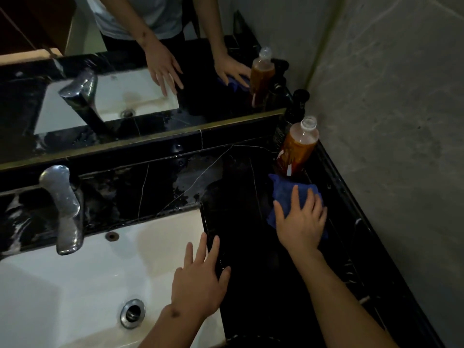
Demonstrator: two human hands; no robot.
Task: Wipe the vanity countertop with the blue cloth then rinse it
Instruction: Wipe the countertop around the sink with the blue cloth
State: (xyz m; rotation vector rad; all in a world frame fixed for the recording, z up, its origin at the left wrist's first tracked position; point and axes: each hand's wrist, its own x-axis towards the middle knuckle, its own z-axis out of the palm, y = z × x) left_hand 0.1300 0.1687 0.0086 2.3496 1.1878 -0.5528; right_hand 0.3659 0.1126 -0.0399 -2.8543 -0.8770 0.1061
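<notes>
The black marble vanity countertop [241,212] runs right of a white sink [62,285]. A blue cloth [286,189] lies bunched on the counter near the right wall. My right hand [301,222] presses flat on the cloth, fingers spread, covering its near half. My left hand [200,280] rests open with fingers apart on the sink's right rim, where basin meets counter, holding nothing. Wet streaks shine on the counter behind the sink.
An uncapped bottle of orange liquid [298,146] stands just behind the cloth, with a dark bottle [296,109] behind it in the corner. A chrome faucet [62,209] sits at the left. The mirror [125,84] lines the back, a grey tiled wall [389,109] the right.
</notes>
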